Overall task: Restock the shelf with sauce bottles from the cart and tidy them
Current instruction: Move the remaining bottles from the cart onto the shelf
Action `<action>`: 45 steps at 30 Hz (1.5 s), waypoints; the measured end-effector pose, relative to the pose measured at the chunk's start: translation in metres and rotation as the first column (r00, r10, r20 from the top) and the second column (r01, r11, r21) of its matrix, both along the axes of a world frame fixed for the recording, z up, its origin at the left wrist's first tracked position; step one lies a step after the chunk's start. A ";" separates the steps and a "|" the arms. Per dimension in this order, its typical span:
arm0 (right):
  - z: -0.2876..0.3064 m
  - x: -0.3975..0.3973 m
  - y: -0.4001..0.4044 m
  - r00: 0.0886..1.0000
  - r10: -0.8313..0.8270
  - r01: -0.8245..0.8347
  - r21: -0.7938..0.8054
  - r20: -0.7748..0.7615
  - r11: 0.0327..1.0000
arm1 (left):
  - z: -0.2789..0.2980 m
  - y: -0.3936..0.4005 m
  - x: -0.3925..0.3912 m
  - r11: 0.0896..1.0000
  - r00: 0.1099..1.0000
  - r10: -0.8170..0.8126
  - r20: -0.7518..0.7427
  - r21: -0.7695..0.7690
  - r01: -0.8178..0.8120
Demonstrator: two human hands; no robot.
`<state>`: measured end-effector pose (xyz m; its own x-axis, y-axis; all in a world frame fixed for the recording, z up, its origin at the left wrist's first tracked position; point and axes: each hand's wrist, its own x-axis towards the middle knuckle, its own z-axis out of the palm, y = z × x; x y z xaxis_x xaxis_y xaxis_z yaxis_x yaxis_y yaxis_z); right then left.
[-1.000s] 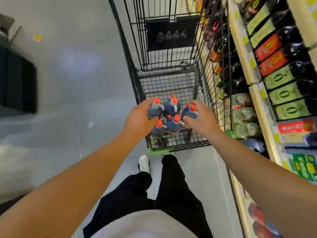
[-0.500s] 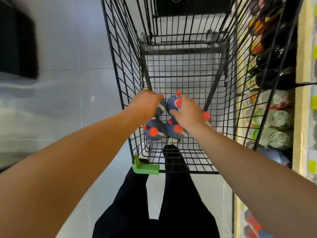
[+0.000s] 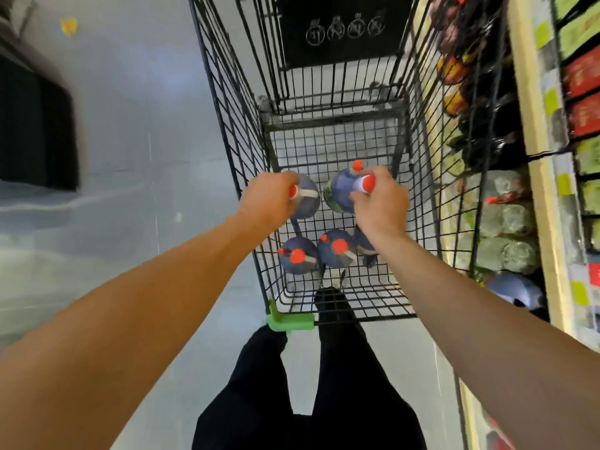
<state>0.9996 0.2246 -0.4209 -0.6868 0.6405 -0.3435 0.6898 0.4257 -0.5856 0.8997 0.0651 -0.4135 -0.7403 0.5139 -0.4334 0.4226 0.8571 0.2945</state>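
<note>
Several dark blue sauce bottles with orange-red caps stand in the black wire cart [image 3: 233, 131]. My left hand [image 3: 268, 199] grips the neck of one bottle [image 3: 306, 198] at the cart's left side. My right hand [image 3: 381, 203] grips the neck of a second bottle [image 3: 339, 193] beside it; both bottles look raised above the others. Two more bottles [image 3: 297, 256] [image 3: 336, 251] stand on the cart floor nearer to me, and a third is partly hidden under my right forearm. The shelf [image 3: 535, 157] runs along the right.
The shelf holds dark bottles [image 3: 487, 125], clear ones [image 3: 506, 222] and red and green packs [image 3: 584, 79]. A green clip [image 3: 290, 321] sits on the cart's near rim. My black-trousered legs [image 3: 308, 401] stand behind the cart. Grey floor [image 3: 130, 157] lies to the left.
Both hands closed round bottle necks and rose with a bottle each, apart from the group. The camera has leaned over the cart.
</note>
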 end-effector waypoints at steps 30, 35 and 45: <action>0.295 0.359 -0.064 0.536 -0.511 0.801 0.214 -0.672 0.559 | 0.276 0.022 0.174 0.747 0.857 -0.319 0.404 0.663 -0.035; 0.287 0.439 -0.085 0.485 -0.566 0.849 0.203 -0.667 0.488 | 0.277 0.038 0.256 0.772 0.797 -0.408 0.446 0.634 0.041; 0.275 0.584 -0.125 0.420 -0.652 0.892 0.155 -0.631 0.425 | 0.267 0.047 0.416 0.731 0.783 -0.514 0.350 0.657 0.186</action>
